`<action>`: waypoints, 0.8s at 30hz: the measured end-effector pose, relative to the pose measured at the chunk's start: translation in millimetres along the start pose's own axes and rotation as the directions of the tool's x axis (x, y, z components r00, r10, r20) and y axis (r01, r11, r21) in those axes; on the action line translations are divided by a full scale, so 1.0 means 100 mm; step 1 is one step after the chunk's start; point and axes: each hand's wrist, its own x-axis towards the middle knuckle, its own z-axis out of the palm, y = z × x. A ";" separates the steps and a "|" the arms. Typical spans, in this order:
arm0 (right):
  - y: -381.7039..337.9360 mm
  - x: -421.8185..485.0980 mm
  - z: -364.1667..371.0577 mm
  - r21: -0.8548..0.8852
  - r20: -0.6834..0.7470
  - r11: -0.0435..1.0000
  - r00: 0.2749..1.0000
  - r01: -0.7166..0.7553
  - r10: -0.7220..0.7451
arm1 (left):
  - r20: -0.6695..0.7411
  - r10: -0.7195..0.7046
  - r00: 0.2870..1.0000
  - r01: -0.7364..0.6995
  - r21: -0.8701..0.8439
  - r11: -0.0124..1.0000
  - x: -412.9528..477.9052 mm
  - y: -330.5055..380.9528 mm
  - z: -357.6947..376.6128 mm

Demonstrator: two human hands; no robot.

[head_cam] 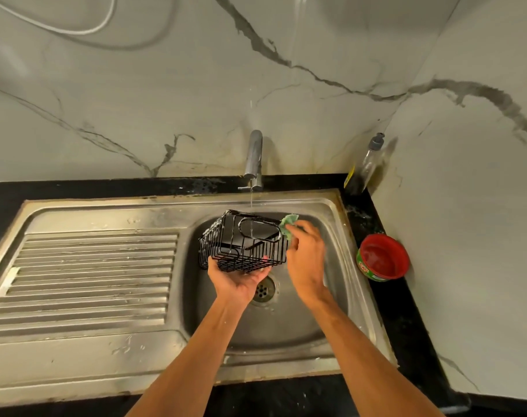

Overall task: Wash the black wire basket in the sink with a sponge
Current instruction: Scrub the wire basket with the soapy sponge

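A black wire basket (244, 240) hangs tilted over the steel sink bowl (334, 236), under a thin stream of water from the tap (254, 158). My left hand (238, 279) holds the basket from below, palm up, fingers curled round its lower edge. My right hand (305, 255) pinches a green sponge (288, 225) against the basket's upper right corner. White suds cling to some of the wires. The drain (263, 291) shows just below my left hand.
A ridged steel draining board (87, 278) lies to the left of the bowl. A red-lidded green tub (382, 257) stands on the black counter (406, 320) at the right. A clear dispenser bottle (366, 164) stands in the back right corner by the marble wall.
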 end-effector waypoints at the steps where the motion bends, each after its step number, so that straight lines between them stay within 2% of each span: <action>1: -0.07 0.00 0.02 0.001 0.010 1.000 1.000 0.014 -0.014 | 0.004 0.000 1.000 0.000 -0.013 1.000 0.00 0.01 0.02; 4: -0.23 -0.04 0.14 0.005 0.098 0.972 0.968 0.233 -0.233 | 0.030 0.001 1.000 0.000 -0.033 0.999 0.02 0.03 0.02; 5: -0.16 -0.02 0.13 0.005 0.093 0.968 0.964 0.250 -0.250 | 0.030 -0.008 1.000 0.010 -0.047 0.999 0.01 0.02 0.03; 8: 0.10 -0.01 0.00 0.036 0.003 0.999 0.999 0.036 -0.036 | 0.017 -0.020 1.000 0.021 -0.069 0.997 -0.03 0.00 0.06; 9: 0.11 -0.04 -0.01 0.059 -0.007 0.998 1.000 0.012 -0.011 | 0.018 -0.017 1.000 0.018 -0.070 0.997 -0.04 0.00 0.07; 13: -0.09 -0.10 0.11 0.049 0.058 0.963 0.961 0.267 -0.269 | 0.038 -0.024 0.999 0.028 -0.091 0.995 0.01 0.00 0.06; 14: -0.04 -0.06 0.11 0.050 0.055 0.960 0.959 0.277 -0.279 | 0.035 -0.023 0.999 0.025 -0.084 0.996 0.02 0.00 0.04; 15: 0.06 -0.01 0.08 0.068 0.027 0.973 0.974 0.222 -0.224 | 0.026 -0.024 0.999 0.026 -0.075 0.997 0.01 0.00 0.03; 17: 0.25 0.09 0.01 0.184 -0.036 0.983 0.999 0.003 0.004 | -0.013 -0.048 0.999 0.047 -0.072 0.996 -0.02 0.02 0.02; 19: 0.28 0.18 -0.03 0.344 0.003 0.930 0.990 -0.132 0.139 | -0.011 -0.075 0.997 0.075 -0.044 0.996 -0.04 0.05 0.00; 21: 0.21 0.25 -0.01 0.455 0.159 0.865 0.975 -0.214 0.157 | 0.018 -0.113 0.993 0.112 0.045 0.993 -0.04 0.09 -0.01; 24: 0.21 0.28 0.01 0.496 0.417 0.793 0.898 -0.353 0.139 | 0.012 -0.209 0.978 0.205 0.160 0.966 -0.01 0.17 -0.06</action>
